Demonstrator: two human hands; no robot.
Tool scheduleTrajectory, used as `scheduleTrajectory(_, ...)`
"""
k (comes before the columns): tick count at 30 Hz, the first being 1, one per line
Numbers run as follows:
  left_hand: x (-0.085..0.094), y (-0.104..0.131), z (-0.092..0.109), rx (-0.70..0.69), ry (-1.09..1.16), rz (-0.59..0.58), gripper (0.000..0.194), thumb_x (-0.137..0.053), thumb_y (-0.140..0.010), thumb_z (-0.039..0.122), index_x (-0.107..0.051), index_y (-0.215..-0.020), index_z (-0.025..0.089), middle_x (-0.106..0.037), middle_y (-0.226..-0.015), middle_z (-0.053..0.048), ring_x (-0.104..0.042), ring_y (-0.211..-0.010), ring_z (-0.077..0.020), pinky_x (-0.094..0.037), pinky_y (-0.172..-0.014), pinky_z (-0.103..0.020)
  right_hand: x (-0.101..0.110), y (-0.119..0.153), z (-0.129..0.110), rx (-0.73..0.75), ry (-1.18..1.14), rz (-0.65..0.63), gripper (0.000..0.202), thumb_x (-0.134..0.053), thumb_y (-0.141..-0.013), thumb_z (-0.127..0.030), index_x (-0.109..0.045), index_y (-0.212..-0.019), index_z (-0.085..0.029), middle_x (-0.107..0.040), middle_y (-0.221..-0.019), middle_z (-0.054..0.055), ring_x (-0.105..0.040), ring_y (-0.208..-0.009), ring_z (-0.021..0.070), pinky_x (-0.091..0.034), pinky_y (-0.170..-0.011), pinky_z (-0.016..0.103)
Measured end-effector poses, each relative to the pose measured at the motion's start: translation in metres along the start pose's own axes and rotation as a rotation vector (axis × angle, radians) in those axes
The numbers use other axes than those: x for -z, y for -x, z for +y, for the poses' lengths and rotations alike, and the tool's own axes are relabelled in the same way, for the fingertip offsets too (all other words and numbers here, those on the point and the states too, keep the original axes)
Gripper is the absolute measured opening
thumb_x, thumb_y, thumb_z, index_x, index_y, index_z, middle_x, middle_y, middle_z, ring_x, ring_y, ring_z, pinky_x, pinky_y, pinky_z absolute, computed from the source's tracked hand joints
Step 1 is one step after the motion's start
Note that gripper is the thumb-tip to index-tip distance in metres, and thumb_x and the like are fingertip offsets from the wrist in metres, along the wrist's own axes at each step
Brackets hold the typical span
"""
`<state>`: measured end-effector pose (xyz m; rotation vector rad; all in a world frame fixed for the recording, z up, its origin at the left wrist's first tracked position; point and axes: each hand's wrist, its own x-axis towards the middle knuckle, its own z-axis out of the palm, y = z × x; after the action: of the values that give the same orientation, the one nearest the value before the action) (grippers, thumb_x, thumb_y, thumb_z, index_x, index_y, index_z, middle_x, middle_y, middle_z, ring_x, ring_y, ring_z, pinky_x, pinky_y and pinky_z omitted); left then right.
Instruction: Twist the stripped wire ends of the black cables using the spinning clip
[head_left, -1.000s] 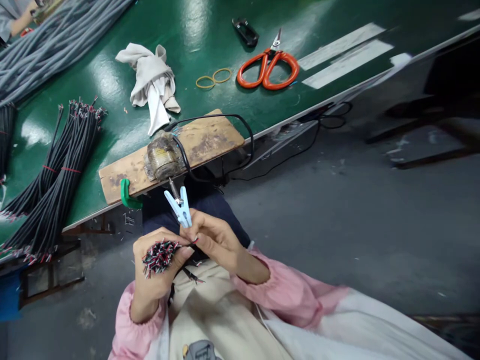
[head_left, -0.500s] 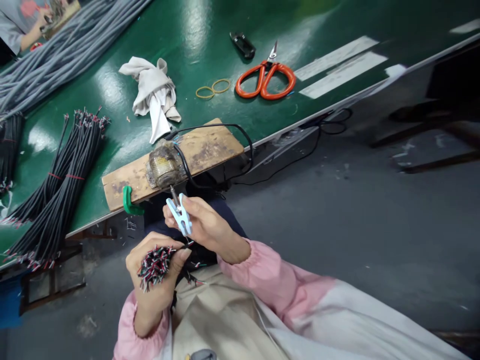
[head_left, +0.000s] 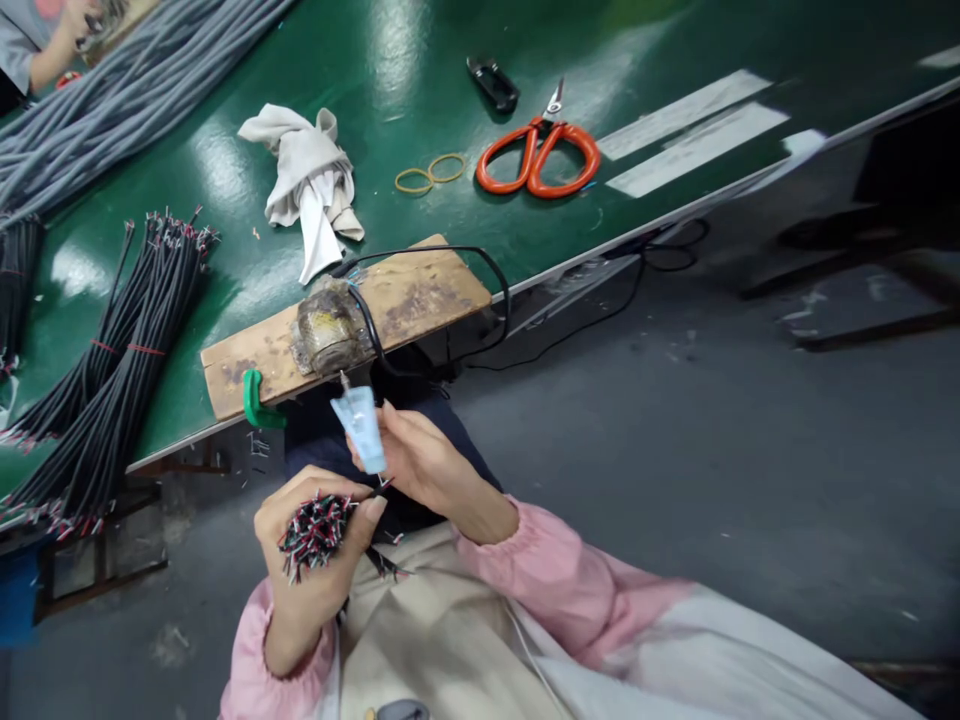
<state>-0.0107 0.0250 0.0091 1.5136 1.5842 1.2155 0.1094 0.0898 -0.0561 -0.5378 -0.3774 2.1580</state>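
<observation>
My left hand (head_left: 319, 545) is closed round a bundle of thin black cables (head_left: 319, 530), whose red, white and black wire ends face up. Between its thumb and forefinger one cable points towards a light blue clip (head_left: 360, 428). The clip sits on the metal shaft (head_left: 345, 382) of a tape-wrapped motor-like device (head_left: 328, 328) and looks smeared. Beside the clip is my right hand (head_left: 420, 455), thumb apart from the curled fingers, which are partly hidden behind it. It does not appear to grip the clip.
A green clamp (head_left: 259, 400) and wooden board (head_left: 420, 280) sit at the edge of the green table (head_left: 247, 55). On it are a rag (head_left: 311, 175), orange-handled scissors (head_left: 536, 160), rubber bands (head_left: 431, 175) and cable bundles (head_left: 142, 350). Another person's hand (head_left: 71, 35) shows top left.
The clip has turned from its narrow side to its broad face. My right thumb and fingers have moved off it, slightly to the right. My left hand still holds the cables.
</observation>
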Motion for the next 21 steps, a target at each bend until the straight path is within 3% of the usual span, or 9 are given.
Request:
scheduleTrajectory(6, 0.005, -0.001, -0.008, 0.052, 0.115, -0.122, 0.014, -0.073, -0.069, 0.008, -0.074, -0.069, 0.022, -0.073, -0.065, 0.002, -0.068, -0.059, -0.0131, -0.055, -0.060, -0.021, 0.009, 0.026, -0.003, 0.174, 0.364, 0.047, 0.035, -0.086, -0.070, -0.051, -0.074, -0.072, -0.018, -0.063, -0.067, -0.001, -0.053, -0.064, 0.0110, -0.043, -0.062, 0.025)
scheduleTrajectory(9, 0.006, -0.001, -0.011, 0.148, 0.153, -0.115, 0.013, -0.070, -0.069, 0.008, -0.072, -0.068, 0.020, -0.073, -0.060, 0.001, -0.067, -0.051, -0.0143, -0.055, -0.054, -0.021, 0.005, 0.036, -0.008, 0.293, 0.527, -0.057, 0.032, -0.081, -0.078, -0.049, -0.074, -0.070, -0.019, -0.062, -0.065, 0.000, -0.053, -0.063, 0.0124, -0.042, -0.059, 0.026)
scheduleTrajectory(13, 0.008, 0.002, -0.012, 0.136, 0.044, -0.067, 0.007, -0.076, -0.069, 0.015, -0.074, -0.065, 0.020, -0.074, -0.058, 0.000, -0.067, -0.048, -0.0145, -0.055, -0.049, -0.021, -0.002, 0.043, -0.011, 0.460, 0.713, -0.227, 0.033, -0.073, -0.087, -0.046, -0.073, -0.068, -0.018, -0.063, -0.060, 0.001, -0.052, -0.055, 0.0124, -0.041, -0.053, 0.028)
scheduleTrajectory(18, 0.009, 0.008, -0.017, 0.123, 0.059, -0.094, 0.006, -0.080, -0.073, 0.022, -0.076, -0.069, 0.021, -0.074, -0.059, -0.001, -0.065, -0.046, -0.0146, -0.054, -0.047, -0.023, -0.003, 0.045, -0.011, 0.614, 0.880, -0.059, 0.026, -0.063, -0.095, -0.037, -0.075, -0.081, -0.019, -0.070, -0.070, 0.006, -0.057, -0.061, 0.0154, -0.046, -0.056, 0.030)
scheduleTrajectory(21, 0.009, 0.008, -0.016, 0.111, 0.048, -0.153, 0.010, -0.080, -0.074, 0.025, -0.076, -0.068, 0.020, -0.074, -0.058, -0.002, -0.063, -0.044, -0.0140, -0.052, -0.046, -0.023, -0.005, 0.045, -0.014, 0.682, 0.935, -0.115, 0.016, -0.064, -0.094, -0.029, -0.077, -0.089, -0.019, -0.073, -0.077, 0.007, -0.061, -0.067, 0.0167, -0.049, -0.059, 0.031)
